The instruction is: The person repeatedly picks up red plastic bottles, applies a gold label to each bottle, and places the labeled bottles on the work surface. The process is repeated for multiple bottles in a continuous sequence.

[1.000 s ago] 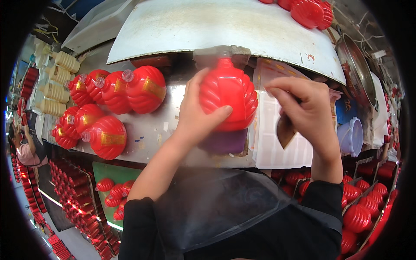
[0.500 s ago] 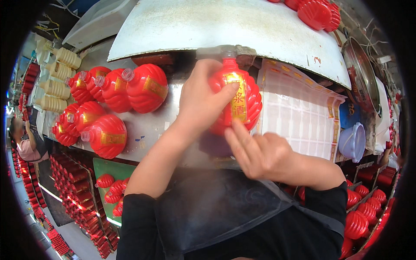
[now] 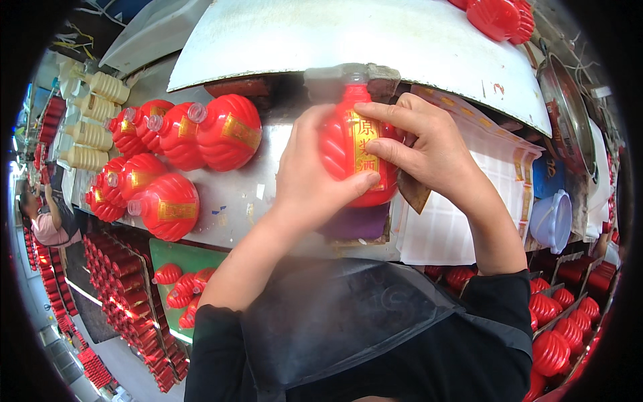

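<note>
A red ribbed bottle [image 3: 333, 149] with a clear neck lies on its back in front of me, its neck pointing away. A yellow label [image 3: 362, 137] with red print runs down its front. Around the bottle's left side curls my left hand [image 3: 315, 164], its thumb on the label's lower edge. My right hand [image 3: 423, 137] lies over the bottle's right side, index finger and thumb touching the label. From under its palm sticks a flat brown pointed piece [image 3: 414, 191], seemingly held by the folded fingers, which are hidden. Purple cloth [image 3: 362, 224] lies beneath the bottle.
Several labelled red bottles [image 3: 231, 134] stand at the left, beside cream bottles [image 3: 87, 134]. A label sheet [image 3: 462, 214] lies right, near a lilac bucket [image 3: 550, 221]. A white board [image 3: 335, 37] spans the back. Crates of red bottles [image 3: 552, 352] flank me; a person [image 3: 50, 218] is far left.
My right hand has moved up from the bottle's lower end onto the upper label. My left thumb has slid down to the label's lower edge. The brown piece has come into view.
</note>
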The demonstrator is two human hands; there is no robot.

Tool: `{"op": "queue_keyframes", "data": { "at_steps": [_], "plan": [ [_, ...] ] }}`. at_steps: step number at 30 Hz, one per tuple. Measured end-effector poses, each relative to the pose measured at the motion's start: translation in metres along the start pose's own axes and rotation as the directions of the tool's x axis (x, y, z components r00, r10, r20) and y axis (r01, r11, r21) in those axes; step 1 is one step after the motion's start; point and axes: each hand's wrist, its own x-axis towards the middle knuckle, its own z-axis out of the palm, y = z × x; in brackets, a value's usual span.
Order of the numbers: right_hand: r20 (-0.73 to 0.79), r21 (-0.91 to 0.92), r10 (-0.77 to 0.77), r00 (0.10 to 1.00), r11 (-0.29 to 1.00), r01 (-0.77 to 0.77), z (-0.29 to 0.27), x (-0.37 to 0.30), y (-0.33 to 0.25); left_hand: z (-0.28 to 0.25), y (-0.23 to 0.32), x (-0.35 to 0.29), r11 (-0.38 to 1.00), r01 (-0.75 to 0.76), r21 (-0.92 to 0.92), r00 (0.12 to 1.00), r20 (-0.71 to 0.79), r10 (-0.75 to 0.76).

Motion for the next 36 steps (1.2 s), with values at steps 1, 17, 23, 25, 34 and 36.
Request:
{"op": "queue_keyframes", "data": {
  "at_steps": [1,17,23,25,34,36],
  "plan": [
    [-0.018,0.016,-0.008,1.000,1.000,0.008,0.000,-0.001,0.000,0.000,-0.002,0.000,1.000,-0.018,-0.007,1.000,-0.003,0.018],
    [0.019,-0.010,0.163,0.986,0.987,-0.163,0.002,-0.036,-0.010,-0.004,-0.014,0.005,0.872,-0.412,0.264,0.911,0.111,0.397],
    [0.027,0.084,0.219,0.975,0.972,-0.220,0.005,-0.043,-0.006,-0.003,-0.011,0.004,0.875,-0.401,0.271,0.916,0.103,0.388],
    [0.036,0.026,0.250,0.968,0.968,-0.251,0.005,-0.044,-0.009,-0.003,-0.012,0.003,0.878,-0.394,0.272,0.919,0.103,0.380],
    [-0.040,0.072,0.275,0.961,0.960,-0.272,0.012,-0.040,-0.011,0.002,-0.022,0.000,0.969,-0.206,-0.134,0.978,-0.018,0.206],
    [-0.096,0.000,0.227,0.969,0.974,-0.228,0.017,-0.041,-0.010,0.005,-0.023,-0.003,0.975,-0.203,-0.091,0.979,-0.024,0.202]
  ]
}}
